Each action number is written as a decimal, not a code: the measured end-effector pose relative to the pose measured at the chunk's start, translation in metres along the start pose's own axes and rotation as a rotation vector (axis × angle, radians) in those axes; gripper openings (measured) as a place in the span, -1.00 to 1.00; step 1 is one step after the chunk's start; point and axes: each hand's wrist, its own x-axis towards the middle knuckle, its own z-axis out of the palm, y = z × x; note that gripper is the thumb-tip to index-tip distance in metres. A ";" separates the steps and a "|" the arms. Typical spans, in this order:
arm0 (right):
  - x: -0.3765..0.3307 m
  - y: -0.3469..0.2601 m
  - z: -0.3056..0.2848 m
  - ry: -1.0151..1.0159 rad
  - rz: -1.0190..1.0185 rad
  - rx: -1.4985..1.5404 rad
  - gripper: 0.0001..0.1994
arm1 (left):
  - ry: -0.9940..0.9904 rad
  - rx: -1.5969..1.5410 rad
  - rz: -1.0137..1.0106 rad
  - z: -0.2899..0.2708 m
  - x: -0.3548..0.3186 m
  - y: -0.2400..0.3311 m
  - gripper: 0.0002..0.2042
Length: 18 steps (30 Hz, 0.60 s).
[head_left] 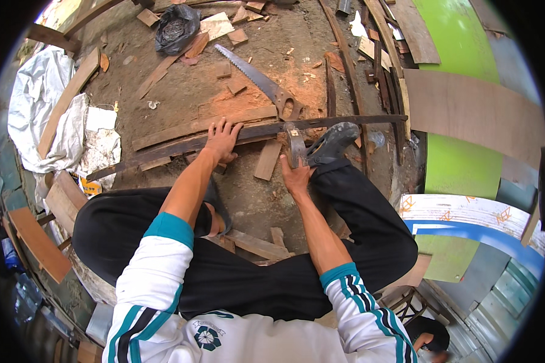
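Long, dark, weathered wooden strip (181, 147) lying across dirt floor (254, 199); left hand (223, 138) spread flat on it, right hand (297, 175) gripping grey metal tool (295, 148).

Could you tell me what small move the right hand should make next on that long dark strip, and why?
Probably draw the metal tool along the long dark strip. The right hand grips it upright against the strip, the left hand presses the strip flat, and a shoe pins it beside the tool.

Saw (257, 75) behind plank (254, 134), hands on.
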 end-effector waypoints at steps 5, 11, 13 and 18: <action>0.021 -0.002 0.006 -0.097 0.189 -0.113 -0.61 | 0.030 -0.011 0.025 -0.002 0.003 0.001 0.04; 0.013 0.001 -0.008 -0.049 0.106 -0.106 -0.58 | 0.012 -0.019 0.007 0.000 -0.002 0.001 0.05; 0.018 0.009 0.001 -0.089 0.051 -0.149 -0.61 | 0.012 -0.010 0.013 0.000 0.000 0.001 0.06; 0.035 0.001 0.002 -0.171 0.195 -0.093 -0.68 | 0.057 0.001 0.022 0.003 0.001 0.000 0.01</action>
